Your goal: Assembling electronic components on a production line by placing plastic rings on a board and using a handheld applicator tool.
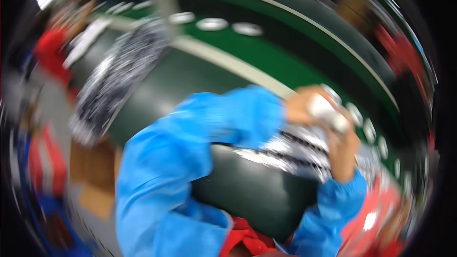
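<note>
My left hand (301, 106) and my right hand (343, 146) meet at the right, at the near edge of the green conveyor belt (271, 59). The fingers of both are curled in and blurred. White shapes (321, 106) show at the fingertips; whether these are finger covers or a held piece I cannot make out. Below the hands, a silvery plastic-wrapped stack with dark rows (295, 150) lies on the dark green worktop (257, 188). Just beyond my fingers, a white oval piece (331, 93) rests on the belt.
Several white oval pieces (212, 24) sit along the belt. A large clear-plastic-wrapped bundle (121, 74) lies on the worktop at the left, by a pale upright post (163, 4). An open cardboard box (93, 166) is at the lower left. People in red (51, 52) are at the left and right.
</note>
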A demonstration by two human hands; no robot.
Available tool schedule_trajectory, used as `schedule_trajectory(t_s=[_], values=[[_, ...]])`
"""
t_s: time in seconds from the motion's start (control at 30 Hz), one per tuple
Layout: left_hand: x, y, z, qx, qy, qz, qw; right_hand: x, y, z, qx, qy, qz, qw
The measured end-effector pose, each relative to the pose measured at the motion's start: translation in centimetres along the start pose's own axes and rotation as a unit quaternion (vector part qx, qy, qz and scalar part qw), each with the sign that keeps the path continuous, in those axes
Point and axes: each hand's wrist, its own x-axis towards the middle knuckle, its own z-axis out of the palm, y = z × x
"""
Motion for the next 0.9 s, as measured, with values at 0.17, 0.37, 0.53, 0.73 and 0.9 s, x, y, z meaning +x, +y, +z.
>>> schedule_trajectory(t_s=[0.17, 0.37, 0.53, 0.73, 0.9], values=[[5.1, -2.6, 3.1, 0.194, -0.088, 0.069, 0.975, -2.9, 9.0, -5.1, -0.067, 0.06, 0.099, 0.991], [7.4, -6.4, -5.5, 0.51, 0.06, -0.056, 0.856, 0.3, 5.1, -1.8, -0.192, -0.232, 0.063, 0.951], [6.3, -9.9, -8.5, 0.632, 0.181, -0.128, 0.743, 1.9, 8.1, -0.5, -0.088, -0.278, 0.077, 0.953], [2.2, -4.9, -5.2, 0.495, -0.231, 0.052, 0.836, -0.8, 12.3, -1.9, -0.046, -0.241, 0.177, 0.953], [-5.8, -4.6, -5.7, 0.482, -0.343, 0.134, 0.795, 0.1, 10.7, -1.1, -0.023, -0.233, 0.165, 0.958]])
